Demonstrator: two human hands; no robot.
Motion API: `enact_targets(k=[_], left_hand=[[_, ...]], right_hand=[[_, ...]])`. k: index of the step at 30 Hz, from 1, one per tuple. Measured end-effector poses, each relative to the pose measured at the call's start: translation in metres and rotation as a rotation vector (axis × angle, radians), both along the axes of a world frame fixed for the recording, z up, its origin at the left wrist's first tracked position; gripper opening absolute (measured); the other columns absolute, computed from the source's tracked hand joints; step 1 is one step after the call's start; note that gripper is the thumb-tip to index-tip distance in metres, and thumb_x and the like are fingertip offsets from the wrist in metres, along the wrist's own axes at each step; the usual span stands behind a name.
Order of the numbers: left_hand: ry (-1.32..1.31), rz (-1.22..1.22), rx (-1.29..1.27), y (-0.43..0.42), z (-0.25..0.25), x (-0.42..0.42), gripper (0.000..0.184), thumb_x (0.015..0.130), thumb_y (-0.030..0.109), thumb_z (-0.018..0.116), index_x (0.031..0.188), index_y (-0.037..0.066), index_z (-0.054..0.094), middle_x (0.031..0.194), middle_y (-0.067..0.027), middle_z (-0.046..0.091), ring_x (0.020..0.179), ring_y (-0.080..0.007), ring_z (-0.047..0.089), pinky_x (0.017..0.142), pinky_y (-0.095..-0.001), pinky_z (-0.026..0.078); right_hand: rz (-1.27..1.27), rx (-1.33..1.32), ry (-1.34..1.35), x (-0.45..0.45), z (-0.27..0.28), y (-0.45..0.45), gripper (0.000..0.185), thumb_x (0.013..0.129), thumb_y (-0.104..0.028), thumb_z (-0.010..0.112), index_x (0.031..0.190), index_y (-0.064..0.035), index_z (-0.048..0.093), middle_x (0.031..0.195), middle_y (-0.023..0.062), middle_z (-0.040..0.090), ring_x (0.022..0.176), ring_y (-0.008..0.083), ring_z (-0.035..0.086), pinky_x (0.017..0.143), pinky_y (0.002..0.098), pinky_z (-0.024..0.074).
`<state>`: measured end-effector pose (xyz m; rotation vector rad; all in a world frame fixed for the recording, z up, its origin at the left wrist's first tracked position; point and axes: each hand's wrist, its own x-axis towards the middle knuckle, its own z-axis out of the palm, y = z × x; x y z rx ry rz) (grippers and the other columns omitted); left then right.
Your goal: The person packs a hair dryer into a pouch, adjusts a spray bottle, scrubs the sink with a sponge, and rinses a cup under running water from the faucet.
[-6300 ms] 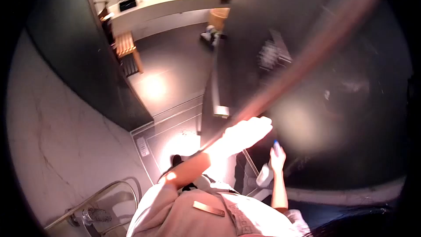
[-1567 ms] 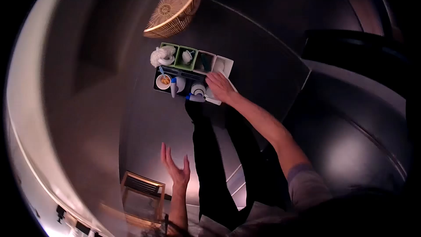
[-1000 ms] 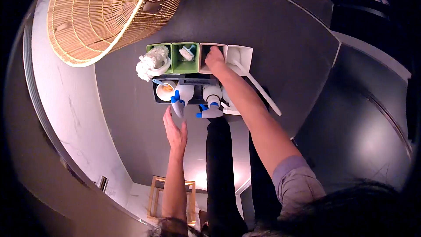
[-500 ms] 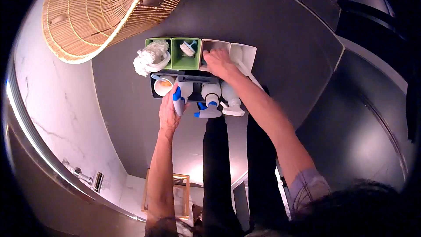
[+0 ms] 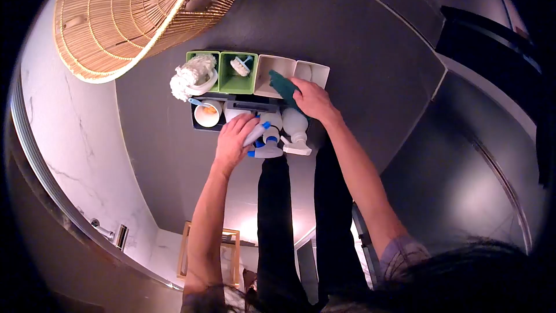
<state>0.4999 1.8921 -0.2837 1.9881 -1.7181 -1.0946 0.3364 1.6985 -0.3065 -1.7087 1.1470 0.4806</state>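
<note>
My left hand (image 5: 236, 139) is closed round the neck of a blue-and-grey spray bottle (image 5: 255, 133) at the front of the dark caddy (image 5: 200, 126). Dark green cloth (image 5: 282, 88) is pinched in my right hand (image 5: 313, 101), over the pinkish bin (image 5: 264, 65). Beside that bin are a green bin (image 5: 237, 84) with a small white brush (image 5: 240, 66) and another holding a fluffy white duster (image 5: 194, 75). A second spray bottle (image 5: 268, 149), a white pump bottle (image 5: 296, 130) and a white cup (image 5: 207, 115) with orange contents stand in the caddy.
A large wicker basket (image 5: 133, 17) lies at the upper left, near the marbled wall (image 5: 75, 139). A wooden stool (image 5: 230, 249) is behind my left forearm. Dark glossy panelling (image 5: 457, 179) is on the right. My legs are below the caddy.
My right hand has come up out of the pinkish bin with the green cloth. My left hand has moved from beside the spray bottle onto its neck, and the bottle's head has turned right.
</note>
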Motion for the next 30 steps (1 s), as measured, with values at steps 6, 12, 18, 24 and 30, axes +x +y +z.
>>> enact_targets(k=[6,12,18,24,30], left_hand=[[-0.017,0.149,0.087,0.063,0.022,0.002,0.057,0.068,0.003,0.061,0.123,0.015,0.052,0.132,-0.0053,0.047,0.119,-0.0291,0.045,0.097,-0.0386,0.041],[-0.009,0.275,0.107,0.051,0.019,-0.004,0.051,0.074,0.003,0.059,0.124,0.012,0.051,0.134,-0.0055,0.046,0.119,-0.0307,0.046,0.098,-0.0381,0.041],[0.061,0.577,0.042,0.073,0.001,-0.029,0.050,0.078,0.005,0.061,0.126,0.006,0.047,0.131,-0.0153,0.047,0.117,-0.0318,0.048,0.096,-0.0360,0.043],[0.237,0.870,0.327,0.092,0.007,-0.116,0.064,0.079,0.015,0.070,0.132,0.000,0.037,0.124,-0.0181,0.049,0.110,-0.0277,0.052,0.087,-0.0376,0.045],[0.203,1.072,0.309,0.052,-0.026,-0.186,0.069,0.079,0.017,0.069,0.134,-0.002,0.033,0.125,-0.0232,0.048,0.113,-0.0355,0.047,0.096,-0.0409,0.037]], right_hand=[[0.006,0.025,-0.112,-0.017,-0.006,-0.009,0.036,0.084,-0.011,0.045,0.119,-0.0136,0.054,0.101,0.0175,0.063,0.093,0.0368,0.059,0.080,0.0436,0.0478],[0.002,0.050,-0.117,-0.016,-0.004,-0.008,0.035,0.084,-0.011,0.045,0.118,-0.0118,0.054,0.101,0.0191,0.062,0.094,0.0366,0.059,0.081,0.0438,0.0474],[-0.005,0.012,-0.148,-0.021,-0.002,-0.009,0.035,0.084,-0.012,0.047,0.118,-0.0108,0.054,0.100,0.0200,0.062,0.092,0.0372,0.059,0.080,0.0434,0.0471],[-0.100,0.029,-0.241,-0.020,-0.003,-0.006,0.037,0.084,-0.012,0.046,0.120,-0.0096,0.054,0.098,0.0210,0.062,0.091,0.0365,0.060,0.079,0.0420,0.0472],[-0.100,0.098,-0.297,-0.013,0.004,-0.009,0.041,0.084,-0.009,0.048,0.125,-0.0055,0.051,0.107,0.0188,0.062,0.096,0.0278,0.061,0.084,0.0339,0.0462]])
